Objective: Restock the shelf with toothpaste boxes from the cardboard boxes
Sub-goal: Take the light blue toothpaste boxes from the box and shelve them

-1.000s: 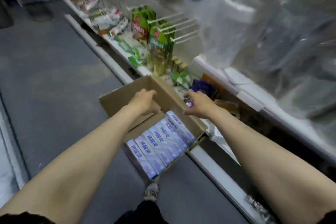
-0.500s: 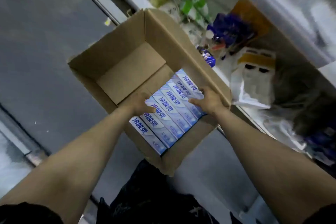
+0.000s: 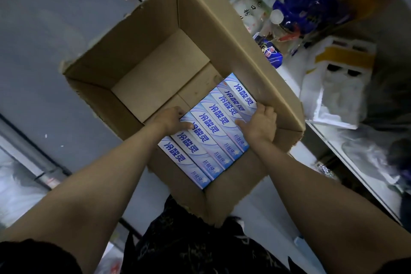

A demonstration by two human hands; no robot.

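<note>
We have both hands on the toothpaste boxes [image 3: 211, 138] inside the open cardboard box [image 3: 138, 51].

The toothpaste boxes lie flat, side by side in one row, in the near half of the cardboard box; the far half shows bare cardboard bottom. Our left hand [image 3: 172, 118] is at the far end of the row, its fingers curled down over the box ends and its thumb laid on top. Our right hand [image 3: 260, 123] is at the right side of the row, fingers bent over the outer boxes near the carton wall. It seems both hands grip the boxes, though the fingertips are hidden. The carton stands on the grey floor [image 3: 44, 29], just beside the low shelf [image 3: 360, 176], where white bags [image 3: 333, 95] and a blue package [image 3: 311, 11] lie.
</note>
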